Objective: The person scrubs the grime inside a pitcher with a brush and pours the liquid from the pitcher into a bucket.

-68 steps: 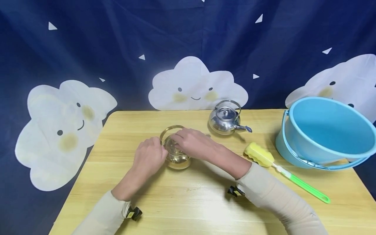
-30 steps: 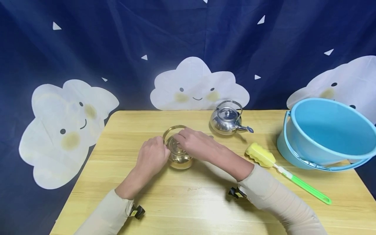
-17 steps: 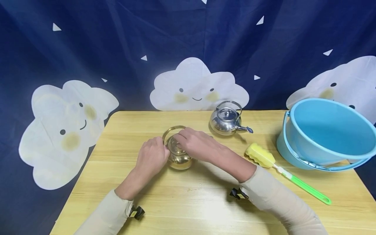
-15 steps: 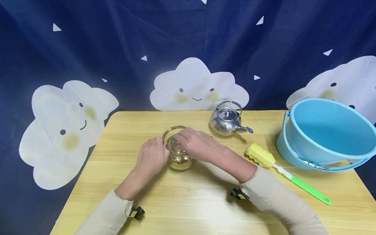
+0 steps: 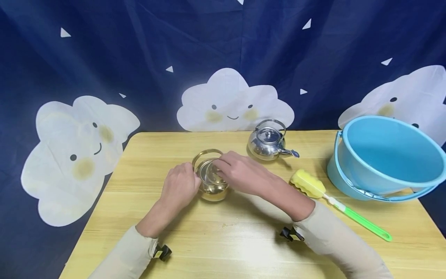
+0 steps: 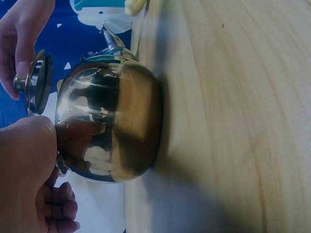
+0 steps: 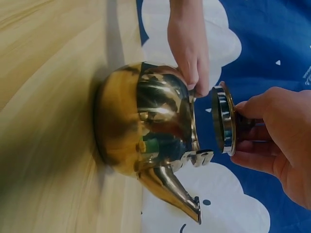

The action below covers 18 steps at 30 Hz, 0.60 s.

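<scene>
A gold-coloured teapot (image 5: pixel 213 193) stands upright on the wooden table, its arched handle raised. My left hand (image 5: pixel 181 184) grips it at the left side of the rim, by the foot of the handle. With its fingertips, my right hand (image 5: pixel 242 172) pinches the knob of the lid (image 7: pixel 224 119). The right wrist view shows a gap between lid and mouth, so the lid is off the pot. In the left wrist view, the spout (image 6: pixel 112 39) points away from my left hand. The inside of the pot is mostly hidden.
Behind to the right stands a silver teapot (image 5: pixel 266 143), its lid on. A yellow sponge brush (image 5: pixel 308 184) with a green handle lies on the table (image 5: pixel 195 248) beside a large blue bucket (image 5: pixel 348 170). A dark blue curtain (image 5: pixel 153 46) hangs along the back edge.
The lid has come up off the gold teapot's mouth and shifted slightly right with my right hand. My left hand keeps its hold on the pot, which stays in place.
</scene>
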Each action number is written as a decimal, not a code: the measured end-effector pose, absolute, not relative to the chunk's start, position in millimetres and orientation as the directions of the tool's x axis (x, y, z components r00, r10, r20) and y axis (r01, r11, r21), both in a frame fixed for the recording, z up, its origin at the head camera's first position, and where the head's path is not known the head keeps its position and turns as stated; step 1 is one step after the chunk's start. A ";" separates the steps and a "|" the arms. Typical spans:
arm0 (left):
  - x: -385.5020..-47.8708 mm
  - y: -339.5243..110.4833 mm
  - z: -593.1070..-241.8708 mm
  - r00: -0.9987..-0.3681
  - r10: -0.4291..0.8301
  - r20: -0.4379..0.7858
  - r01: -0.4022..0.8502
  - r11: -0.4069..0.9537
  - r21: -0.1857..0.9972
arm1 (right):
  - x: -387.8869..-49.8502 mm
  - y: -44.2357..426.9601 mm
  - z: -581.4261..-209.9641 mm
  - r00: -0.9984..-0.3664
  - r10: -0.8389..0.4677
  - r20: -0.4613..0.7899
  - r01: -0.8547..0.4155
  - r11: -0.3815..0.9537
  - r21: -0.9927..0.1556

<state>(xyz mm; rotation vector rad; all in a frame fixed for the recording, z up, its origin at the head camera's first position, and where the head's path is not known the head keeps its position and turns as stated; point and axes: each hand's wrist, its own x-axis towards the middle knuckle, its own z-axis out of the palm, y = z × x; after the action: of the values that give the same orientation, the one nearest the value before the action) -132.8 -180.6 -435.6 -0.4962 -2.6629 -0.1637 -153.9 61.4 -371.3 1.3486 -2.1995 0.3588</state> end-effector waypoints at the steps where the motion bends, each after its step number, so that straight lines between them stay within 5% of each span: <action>1: -132.7 -180.6 -435.5 -0.848 0.315 0.425 0.365 0.930 0.039 | -153.7 63.2 -371.8 -0.359 -0.740 0.569 -0.886 0.462 0.042; 18: -132.7 -179.7 -433.7 -0.900 0.263 0.348 0.316 0.943 0.103 | -145.3 92.8 -376.5 -0.415 -0.716 0.562 -0.867 0.499 -0.005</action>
<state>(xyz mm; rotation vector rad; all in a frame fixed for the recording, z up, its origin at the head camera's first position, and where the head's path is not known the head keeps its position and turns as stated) -132.7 -179.7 -433.7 -0.4241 -2.7646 -0.2232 -145.3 92.8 -376.5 1.2987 -2.2505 0.4049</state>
